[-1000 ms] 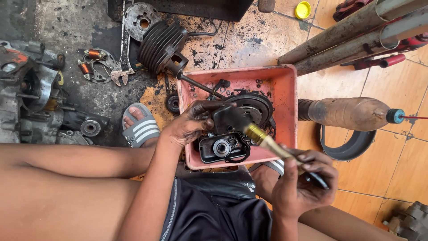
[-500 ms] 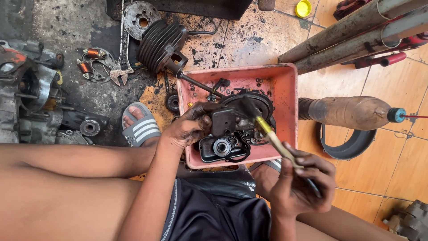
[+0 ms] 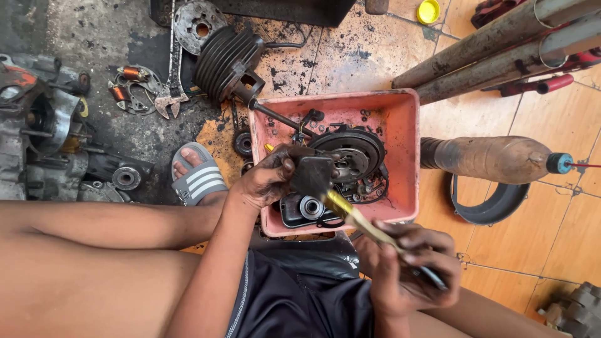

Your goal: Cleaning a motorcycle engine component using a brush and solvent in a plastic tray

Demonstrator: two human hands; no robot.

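My left hand (image 3: 270, 178) grips a small dark greasy engine part (image 3: 312, 175) over the near side of a pink plastic tray (image 3: 400, 119). My right hand (image 3: 404, 266) holds a paintbrush (image 3: 350, 216) by its dark handle, with the brass ferrule and bristles pressed against the underside of that part. In the tray lie a round black clutch-like disc (image 3: 357, 150), a black cover with a bearing hole (image 3: 307, 208) and loose small bits. Both hands are black with oil.
A finned cylinder (image 3: 225, 59) with a rod, an adjustable wrench (image 3: 170, 94), a coil plate (image 3: 128, 87) and an engine case (image 3: 44, 138) lie on the dirty floor at left. My sandalled foot (image 3: 197, 178) rests beside the tray. Pipes (image 3: 501, 50), a rusty exhaust (image 3: 494, 159) and a black ring (image 3: 494, 203) sit at right.
My left hand has lifted and turned the dark part toward me, off the black cover. The brush in my right hand has swung in under it.
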